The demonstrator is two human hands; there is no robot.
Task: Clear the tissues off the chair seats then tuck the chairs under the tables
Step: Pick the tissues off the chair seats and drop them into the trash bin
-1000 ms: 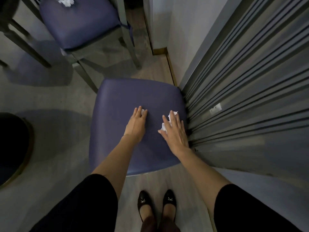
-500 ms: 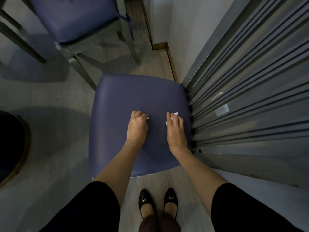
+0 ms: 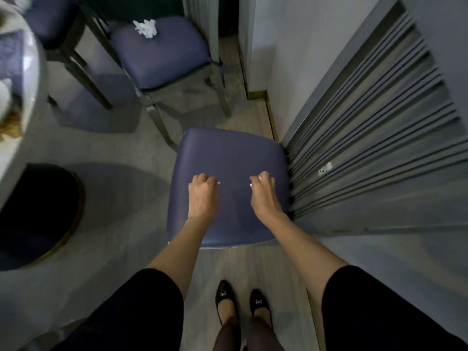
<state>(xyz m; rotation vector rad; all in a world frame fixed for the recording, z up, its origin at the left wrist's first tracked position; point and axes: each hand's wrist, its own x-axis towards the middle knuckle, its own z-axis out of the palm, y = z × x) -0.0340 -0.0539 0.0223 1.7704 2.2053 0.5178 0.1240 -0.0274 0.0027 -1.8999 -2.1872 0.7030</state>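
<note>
Directly below me is a chair with a purple seat [image 3: 228, 153]. Above that seat my left hand [image 3: 203, 195] is curled round a tissue, of which only a white scrap [image 3: 218, 182] peeks out. My right hand [image 3: 264, 192] is likewise closed on a tissue, a small white bit [image 3: 259, 177] showing at the fingertips. Further back stands a second purple chair [image 3: 162, 59] with a crumpled white tissue [image 3: 145, 27] on its seat. A third purple chair [image 3: 50, 19] is at the upper left.
A round white table [image 3: 22, 79] edges in at the left, its dark round base [image 3: 38, 211] on the floor beside me. A slatted grey panel [image 3: 367, 148] and a white wall [image 3: 278, 46] close off the right. My feet stand just in front of the near chair.
Both hands went from lying flat on the tissues to closing round them and lifting a little off the seat. The view has tilted up, so the far chair's tissue shows again.
</note>
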